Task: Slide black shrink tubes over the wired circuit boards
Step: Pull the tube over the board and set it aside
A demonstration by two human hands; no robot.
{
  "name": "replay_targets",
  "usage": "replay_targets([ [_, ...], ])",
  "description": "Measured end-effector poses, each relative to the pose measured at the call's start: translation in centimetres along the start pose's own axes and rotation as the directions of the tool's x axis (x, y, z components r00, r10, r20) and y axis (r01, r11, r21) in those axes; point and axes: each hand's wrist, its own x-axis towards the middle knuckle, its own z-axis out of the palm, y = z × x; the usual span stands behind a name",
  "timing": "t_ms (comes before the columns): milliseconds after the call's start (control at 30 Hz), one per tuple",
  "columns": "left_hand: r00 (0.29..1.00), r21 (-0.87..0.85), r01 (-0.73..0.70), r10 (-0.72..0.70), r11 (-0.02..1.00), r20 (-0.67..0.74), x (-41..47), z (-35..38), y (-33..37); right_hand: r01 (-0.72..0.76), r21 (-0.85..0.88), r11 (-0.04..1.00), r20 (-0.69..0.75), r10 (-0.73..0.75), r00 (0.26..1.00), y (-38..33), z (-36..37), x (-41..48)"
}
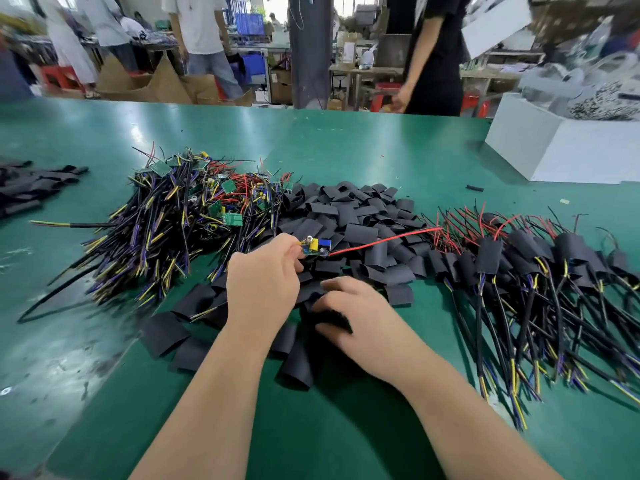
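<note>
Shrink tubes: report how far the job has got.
Done: the sleeved pile on the right. In hand: the left grip pinches a bare board with a red wire; the right grip holds a tube among the loose tubes. Left: the big unsleeved pile on the left, so much remains.

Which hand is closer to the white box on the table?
Right. The right hand, gripping a black tube, is left of the white box; the left hand, pinching a circuit board, is farther left.

Bright overhead glare, blurred warped edges
</note>
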Motion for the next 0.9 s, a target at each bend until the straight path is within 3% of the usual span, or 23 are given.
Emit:
replay_targets([
  [100,1.000,-0.020,-0.023,0.024,1.000,0.017,0.0,0.0,-0.1,-0.057,-0.034,0.998,0.052,0.059,0.997,-0.3,0.4,0.2],
  [167,0.998,-0.013,-0.051,0.052,0.999,0.029,-0.1,0.0,0.0,-0.125,-0.075,0.989,0.003,0.125,0.992,-0.4,0.4,0.3],
  [233,0.997,-0.014,-0.066,0.066,0.998,0.042,-0.1,0.0,0.1,-0.160,-0.237,0.958,-0.071,0.148,0.986,-0.2,0.4,0.4],
  [333,0.996,-0.029,-0.070,0.071,0.997,0.047,-0.1,0.0,0.1,-0.173,-0.430,0.886,-0.127,0.130,0.983,0.3,0.4,0.4],
  [433,0.996,-0.042,-0.070,0.072,0.997,0.043,-0.1,0.0,0.0,-0.148,-0.438,0.887,-0.220,0.054,0.974,0.1,-0.1,0.4],
  [500,0.998,-0.063,-0.059,0.061,0.996,0.030,0.0,-0.1,-0.2,-0.171,-0.309,0.936,-0.345,0.057,0.937,0.3,-0.3,0.5],
  [567,0.999,-0.088,-0.038,0.039,0.995,0.008,0.0,-0.1,-0.4,-0.244,-0.005,0.970,-0.428,0.219,0.877,0.4,-0.7,0.3],
  [700,1.000,-0.144,-0.012,0.011,0.989,-0.013,0.2,0.1,-0.9,-0.290,0.406,0.867,-0.470,0.470,0.747,1.4,-1.4,0.0],
  [767,1.000,-0.154,0.000,-0.002,0.988,-0.009,0.2,0.2,-1.0,-0.275,0.646,0.712,-0.373,0.609,0.700,2.0,-2.1,0.1],
  [833,1.000,-0.161,0.015,-0.018,0.987,-0.013,0.3,0.3,-1.2,-0.215,0.877,0.430,-0.197,0.729,0.655,2.4,-2.9,0.3],
  [900,0.999,-0.178,0.030,-0.034,0.984,-0.020,0.2,0.3,-1.3,-0.134,0.974,0.181,-0.055,0.771,0.635,2.6,-3.7,0.4],
])
